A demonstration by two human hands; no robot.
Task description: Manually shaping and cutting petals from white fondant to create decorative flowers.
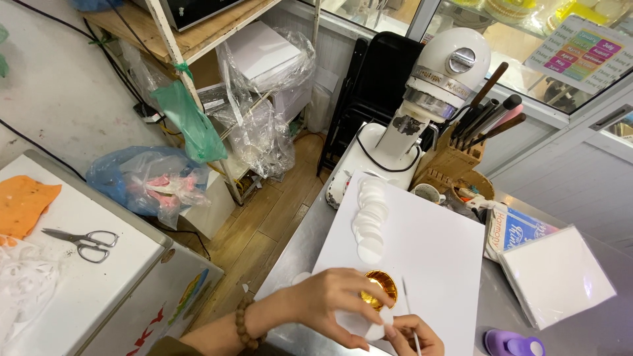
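- The left hand (330,300), with a brown bead bracelet (245,326) at the wrist, is curled around a small shiny gold foil cup (381,288). The fingers grip its rim from above, just over the near edge of the large white board (432,254).
- The right hand (412,335) sits at the bottom of the view, closed in a pinch. It seems to hold a thin white stick (409,310) that points upward, and its fingertips touch a small white round disc (374,329) under the gold cup.
- The gold cup looks thin, light and easily dented, and probably slick. It is best held lightly at the rim or cradled from below, not squeezed at the sides.
- The white disc looks flat, light and likely soft or brittle, so it is best lifted by the edge.
- More white round discs (369,221) lie in an overlapping row along the board's left side.
- The board rests on a grey metal bench (491,310). Behind it are a white stand mixer (428,92) and a wooden knife block (452,158) with dark-handled knives.
- To the right lie a square white box lid (557,273) and a purple plastic punch (511,344).
- To the left, steel scissors (86,242) and an orange cloth (23,204) rest on a white chest (99,283).
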